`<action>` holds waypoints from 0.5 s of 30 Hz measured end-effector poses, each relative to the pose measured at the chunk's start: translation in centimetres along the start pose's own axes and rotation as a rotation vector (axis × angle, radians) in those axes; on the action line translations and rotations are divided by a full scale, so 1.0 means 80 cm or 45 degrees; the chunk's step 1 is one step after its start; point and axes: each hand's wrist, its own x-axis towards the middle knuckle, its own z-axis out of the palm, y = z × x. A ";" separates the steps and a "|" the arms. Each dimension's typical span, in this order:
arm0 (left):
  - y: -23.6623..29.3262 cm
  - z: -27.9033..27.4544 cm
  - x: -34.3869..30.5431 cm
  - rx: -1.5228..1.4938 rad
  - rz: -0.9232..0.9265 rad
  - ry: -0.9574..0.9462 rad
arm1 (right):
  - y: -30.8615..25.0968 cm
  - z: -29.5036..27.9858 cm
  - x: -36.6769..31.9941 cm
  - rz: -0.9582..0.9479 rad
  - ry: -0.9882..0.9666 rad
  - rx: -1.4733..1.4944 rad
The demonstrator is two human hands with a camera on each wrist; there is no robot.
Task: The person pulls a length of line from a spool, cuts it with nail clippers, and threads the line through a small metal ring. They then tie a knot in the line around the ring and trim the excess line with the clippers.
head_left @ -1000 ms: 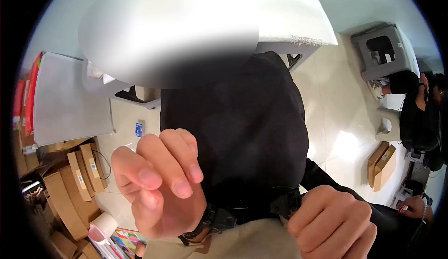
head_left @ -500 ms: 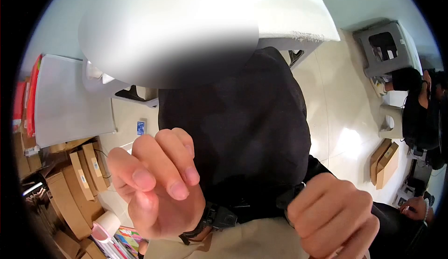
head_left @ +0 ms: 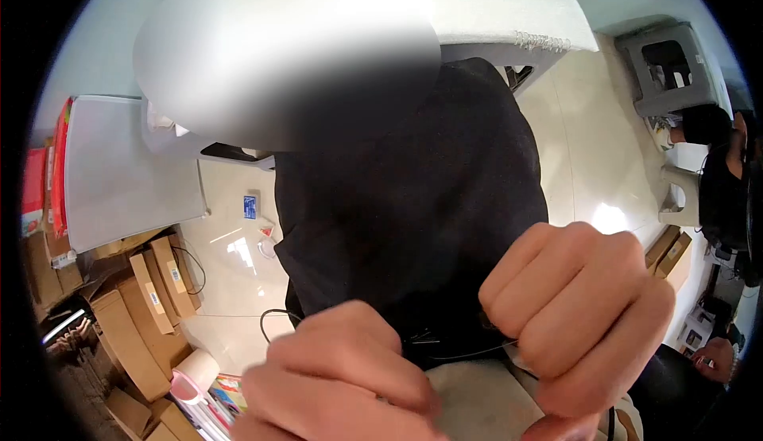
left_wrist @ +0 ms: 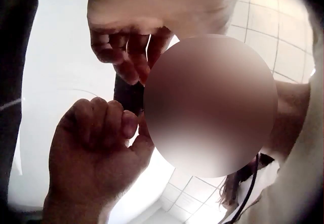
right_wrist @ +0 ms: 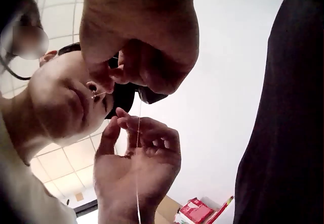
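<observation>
In the head view my left hand is low in the middle, its back up and fingers curled in. My right hand is to its right, fingers folded, thumb beneath. A thin pale thread spans the gap between them. The right wrist view shows the thread running down from the right hand across the palm of the left hand, whose thumb and index tips meet. Both hands pinch with their fingertips; I cannot tell whether a needle is there. Beneath the hands lies a black-clothed lap.
A white table stands ahead. Cardboard boxes and a pink-and-white container are at the left, below a grey panel. A small blue box lies on the floor. Another person in black sits far right.
My left hand has turned from palm up to back up and moved right and down, nearer the right hand. My right hand has risen slightly. The thread now shows between them.
</observation>
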 end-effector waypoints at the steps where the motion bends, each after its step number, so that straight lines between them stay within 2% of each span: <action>1: 0.004 0.005 -0.004 0.102 0.026 -0.008 | -0.003 0.000 -0.002 0.049 0.035 -0.002; 7: -0.004 0.041 -0.013 0.272 0.092 0.233 | -0.010 0.007 -0.002 0.237 0.146 0.030; 15: -0.007 0.066 -0.012 0.364 0.135 0.420 | -0.013 0.014 -0.003 0.367 0.252 0.096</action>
